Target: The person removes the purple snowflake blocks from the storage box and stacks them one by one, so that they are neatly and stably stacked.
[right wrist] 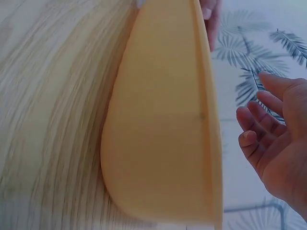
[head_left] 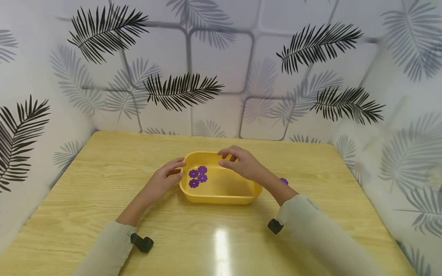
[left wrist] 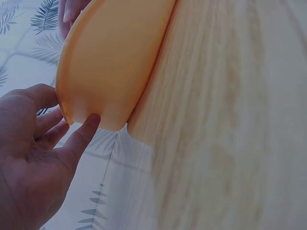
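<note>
A yellow plastic tray [head_left: 224, 199] sits on the wooden table. Several purple notched snowflake discs [head_left: 194, 183] lie at its left end. My left hand [head_left: 165, 176] holds the tray's left end, its fingertips at the rim; in the left wrist view the thumb [left wrist: 91, 122] touches the outer wall. Above the tray's right half hovers my right hand [head_left: 243, 163], with loosely bent fingers. Nothing shows between those fingers in the right wrist view, where the hand [right wrist: 280, 141] is apart from the tray wall [right wrist: 158, 124].
Another purple disc [head_left: 284, 181] lies on the table [head_left: 193, 237] right of the tray, partly hidden by my right forearm. Behind the table stands a wall [head_left: 221, 57] with a leaf pattern. Each sleeve has a small black device [head_left: 142, 243] at the wrist.
</note>
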`<state>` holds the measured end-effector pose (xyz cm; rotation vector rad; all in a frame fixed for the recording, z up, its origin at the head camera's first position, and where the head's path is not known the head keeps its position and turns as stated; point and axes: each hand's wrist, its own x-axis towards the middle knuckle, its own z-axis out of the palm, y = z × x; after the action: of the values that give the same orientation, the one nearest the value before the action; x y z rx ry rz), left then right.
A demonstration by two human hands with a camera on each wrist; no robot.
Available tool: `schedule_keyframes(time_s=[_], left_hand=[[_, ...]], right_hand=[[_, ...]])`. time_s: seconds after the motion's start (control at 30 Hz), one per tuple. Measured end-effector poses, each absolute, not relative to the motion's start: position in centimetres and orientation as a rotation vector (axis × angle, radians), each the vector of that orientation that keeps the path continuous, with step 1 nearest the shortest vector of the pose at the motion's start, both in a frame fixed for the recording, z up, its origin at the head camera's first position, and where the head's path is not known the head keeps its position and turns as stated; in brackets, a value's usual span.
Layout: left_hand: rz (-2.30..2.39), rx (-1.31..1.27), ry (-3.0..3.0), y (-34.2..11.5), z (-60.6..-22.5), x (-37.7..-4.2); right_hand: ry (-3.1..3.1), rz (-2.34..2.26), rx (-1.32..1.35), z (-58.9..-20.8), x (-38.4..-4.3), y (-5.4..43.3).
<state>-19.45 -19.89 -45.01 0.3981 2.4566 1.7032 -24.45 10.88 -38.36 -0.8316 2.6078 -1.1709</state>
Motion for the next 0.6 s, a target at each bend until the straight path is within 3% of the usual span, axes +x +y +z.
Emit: schedule_keyframes(time_s=[0.6], left_hand=[[1.719, 0.452, 2.446, -20.0, -45.2, -19.6]], right_hand=[[2.554, -0.984, -0.879, -41.7, -25.9, 5.6]])
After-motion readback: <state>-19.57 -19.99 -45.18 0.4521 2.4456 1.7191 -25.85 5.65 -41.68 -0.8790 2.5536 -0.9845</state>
